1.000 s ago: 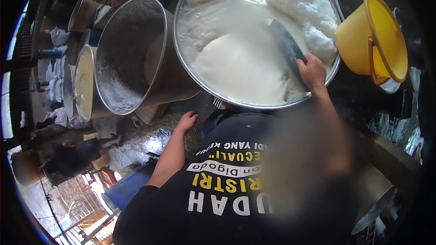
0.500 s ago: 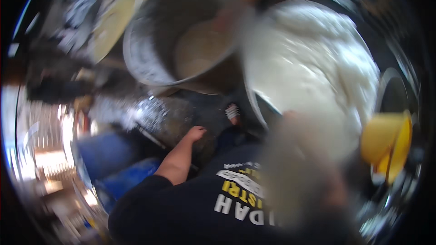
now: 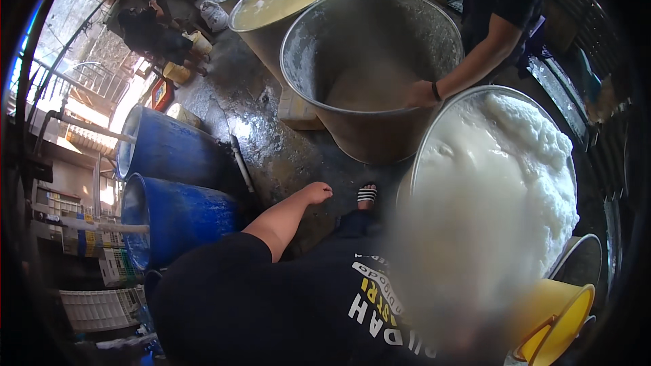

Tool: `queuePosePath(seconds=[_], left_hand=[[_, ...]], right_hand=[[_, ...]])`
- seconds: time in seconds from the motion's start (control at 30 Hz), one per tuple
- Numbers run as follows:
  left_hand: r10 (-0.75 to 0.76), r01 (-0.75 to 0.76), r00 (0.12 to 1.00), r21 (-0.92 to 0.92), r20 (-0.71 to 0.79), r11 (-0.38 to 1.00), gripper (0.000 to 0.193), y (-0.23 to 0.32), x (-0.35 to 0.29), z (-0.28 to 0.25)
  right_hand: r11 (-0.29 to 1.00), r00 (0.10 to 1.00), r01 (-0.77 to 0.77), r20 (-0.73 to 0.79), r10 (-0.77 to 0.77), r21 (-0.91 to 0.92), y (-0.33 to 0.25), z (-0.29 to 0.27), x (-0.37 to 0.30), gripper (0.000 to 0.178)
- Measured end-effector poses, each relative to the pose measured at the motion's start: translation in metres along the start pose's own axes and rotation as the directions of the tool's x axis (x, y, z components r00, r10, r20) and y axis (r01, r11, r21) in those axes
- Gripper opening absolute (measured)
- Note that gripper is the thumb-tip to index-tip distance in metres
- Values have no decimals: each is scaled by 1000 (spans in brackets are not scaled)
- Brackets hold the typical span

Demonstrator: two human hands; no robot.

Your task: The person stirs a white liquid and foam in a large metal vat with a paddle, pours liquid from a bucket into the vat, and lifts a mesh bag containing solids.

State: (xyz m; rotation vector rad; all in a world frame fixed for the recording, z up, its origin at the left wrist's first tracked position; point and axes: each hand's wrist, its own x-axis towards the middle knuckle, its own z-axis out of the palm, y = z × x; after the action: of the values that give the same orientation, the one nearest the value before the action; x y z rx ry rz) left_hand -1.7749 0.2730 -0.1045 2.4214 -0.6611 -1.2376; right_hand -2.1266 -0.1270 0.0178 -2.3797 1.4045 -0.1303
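Head view showed the left hand (image 3: 316, 193) hanging with loosely curled fingers (image 3: 327, 192), empty, above the wet concrete floor (image 3: 271, 142); right hand hidden.

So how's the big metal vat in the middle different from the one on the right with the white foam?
The middle vat is mostly empty, its stained inner wall bare, with a low pale layer at the bottom; the right vat is heaped to the rim with white foam. Another person's hand rests on the middle vat's rim; no hand shows on the right one. Both are large, round and grey metal, standing side by side on the wet floor.
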Motion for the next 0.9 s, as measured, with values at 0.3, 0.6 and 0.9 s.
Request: queuePosePath(seconds=[0.3,0.6,0.9], left_hand=[[28,-127,950,301,312,945,42,18,-5,65],[83,-99,993,200,86,975,41,24,57,9],[64,-69,992,47,111,996,40,1,76,9]], right_hand=[[971,978,-163,-103,182,175,119,-54,-89,35],[999,990,-39,-136,36,-19,49,-140,-122,29],[908,901,411,184,-392,-78,-50,-37,-42,16]])
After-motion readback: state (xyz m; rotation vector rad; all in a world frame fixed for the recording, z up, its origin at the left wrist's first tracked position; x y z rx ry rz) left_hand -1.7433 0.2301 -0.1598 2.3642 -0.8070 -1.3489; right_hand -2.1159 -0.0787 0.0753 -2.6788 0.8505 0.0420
